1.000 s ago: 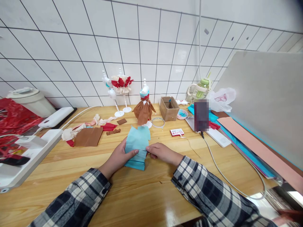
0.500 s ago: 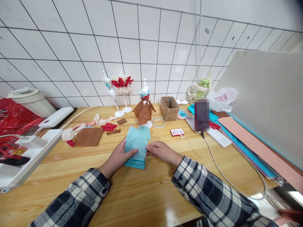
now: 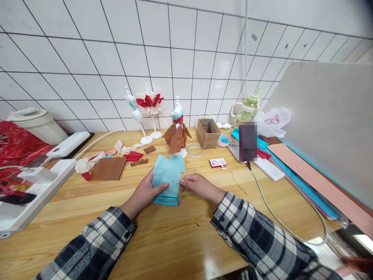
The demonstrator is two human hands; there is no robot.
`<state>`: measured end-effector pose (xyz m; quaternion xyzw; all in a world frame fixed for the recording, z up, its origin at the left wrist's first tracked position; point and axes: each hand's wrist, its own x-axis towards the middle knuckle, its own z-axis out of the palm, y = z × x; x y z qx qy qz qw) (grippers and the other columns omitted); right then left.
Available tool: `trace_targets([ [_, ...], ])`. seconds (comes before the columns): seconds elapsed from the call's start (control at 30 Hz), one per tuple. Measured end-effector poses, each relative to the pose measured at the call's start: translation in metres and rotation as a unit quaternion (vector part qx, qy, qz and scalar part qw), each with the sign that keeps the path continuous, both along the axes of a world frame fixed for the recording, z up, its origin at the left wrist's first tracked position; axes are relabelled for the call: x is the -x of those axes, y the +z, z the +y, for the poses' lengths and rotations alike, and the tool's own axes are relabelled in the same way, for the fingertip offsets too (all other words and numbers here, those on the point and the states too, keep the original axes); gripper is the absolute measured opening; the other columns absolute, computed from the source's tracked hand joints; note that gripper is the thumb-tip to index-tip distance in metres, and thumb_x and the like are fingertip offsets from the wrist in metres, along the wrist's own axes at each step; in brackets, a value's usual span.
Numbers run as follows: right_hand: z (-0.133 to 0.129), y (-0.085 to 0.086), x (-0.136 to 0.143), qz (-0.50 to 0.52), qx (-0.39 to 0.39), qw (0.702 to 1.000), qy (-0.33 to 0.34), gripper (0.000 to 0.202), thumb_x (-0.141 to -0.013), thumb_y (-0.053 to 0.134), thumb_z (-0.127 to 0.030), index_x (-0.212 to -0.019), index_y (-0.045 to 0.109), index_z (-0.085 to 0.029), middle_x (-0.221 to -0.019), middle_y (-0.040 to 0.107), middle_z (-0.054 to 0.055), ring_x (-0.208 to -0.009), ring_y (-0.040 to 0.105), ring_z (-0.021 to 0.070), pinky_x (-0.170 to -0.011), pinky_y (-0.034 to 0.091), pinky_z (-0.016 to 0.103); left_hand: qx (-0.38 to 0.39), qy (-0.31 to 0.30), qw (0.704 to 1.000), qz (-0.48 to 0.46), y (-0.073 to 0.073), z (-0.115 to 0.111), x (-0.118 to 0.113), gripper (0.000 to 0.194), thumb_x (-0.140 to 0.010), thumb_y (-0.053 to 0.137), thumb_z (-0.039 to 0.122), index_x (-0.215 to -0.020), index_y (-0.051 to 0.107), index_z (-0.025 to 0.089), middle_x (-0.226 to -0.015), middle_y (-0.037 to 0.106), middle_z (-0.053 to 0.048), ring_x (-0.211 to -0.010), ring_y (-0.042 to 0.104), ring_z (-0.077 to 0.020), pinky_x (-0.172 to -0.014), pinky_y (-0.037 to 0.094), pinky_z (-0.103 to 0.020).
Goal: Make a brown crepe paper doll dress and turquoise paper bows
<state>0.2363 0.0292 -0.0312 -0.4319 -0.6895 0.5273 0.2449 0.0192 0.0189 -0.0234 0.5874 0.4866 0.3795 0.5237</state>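
Observation:
A light blue sheet of crepe-like paper (image 3: 166, 171), darker along a folded strip at its near edge, is held just above the table. My left hand (image 3: 145, 190) grips its left side, thumb on top and fingers underneath. At the right edge my right hand (image 3: 198, 186) pinches a thin metal needle-like tool (image 3: 175, 182), whose tip lies over the paper. Beyond the sheet stands a small white dress form (image 3: 176, 132) with a brown skirt, red waist and blue top.
Two more dress forms (image 3: 149, 105) stand near the tiled wall. Brown paper (image 3: 109, 168) and scraps lie left. A cardboard box (image 3: 208, 134), wire ring (image 3: 194, 151), small red-and-white box (image 3: 217, 162) and phone (image 3: 248, 142) sit right, beside coloured sheets (image 3: 314, 182). A power strip (image 3: 43, 198) is far left.
The thin metal tool shows more clearly over the paper now. Both hands stay almost where they were, and the sheet has shifted only slightly.

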Motion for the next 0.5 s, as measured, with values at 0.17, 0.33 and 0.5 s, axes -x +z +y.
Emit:
trace_targets([
  [0.17,0.0011,-0.0032,-0.0006,0.010,0.017,1.000,-0.003,0.048,-0.088,0.045,-0.053,-0.071,0.066,-0.013,-0.057,0.047,-0.001,-0.055,0.038,0.0095,-0.053,0.031,0.021,0.004,-0.002,1.000,-0.006,0.0005,-0.0004,0.0003,0.075,-0.066,0.074,0.047,-0.126,0.043,0.015,-0.123,0.062,-0.013,-0.106,0.062,-0.0318,-0.081,0.055,-0.038],
  [0.33,0.0013,-0.0068,-0.0003,0.015,0.015,1.000,0.002,0.051,-0.087,0.044,-0.056,-0.071,0.066,-0.013,-0.059,0.051,0.000,-0.056,0.040,0.0097,-0.054,0.032,0.021,0.005,-0.012,1.000,-0.004,-0.0008,-0.0008,0.0007,0.076,-0.065,0.075,0.048,-0.126,0.043,0.016,-0.125,0.061,-0.014,-0.107,0.061,-0.0327,-0.079,0.055,-0.038],
  [0.5,-0.0015,0.0017,0.0007,-0.007,0.012,1.000,0.008,0.050,-0.086,0.046,-0.055,-0.069,0.067,-0.013,-0.060,0.052,0.000,-0.058,0.042,0.0101,-0.055,0.032,0.021,0.008,-0.041,0.999,-0.010,-0.0015,-0.0010,0.0005,0.072,-0.067,0.074,0.046,-0.125,0.043,0.016,-0.122,0.062,-0.013,-0.105,0.062,-0.0312,-0.078,0.055,-0.037],
])
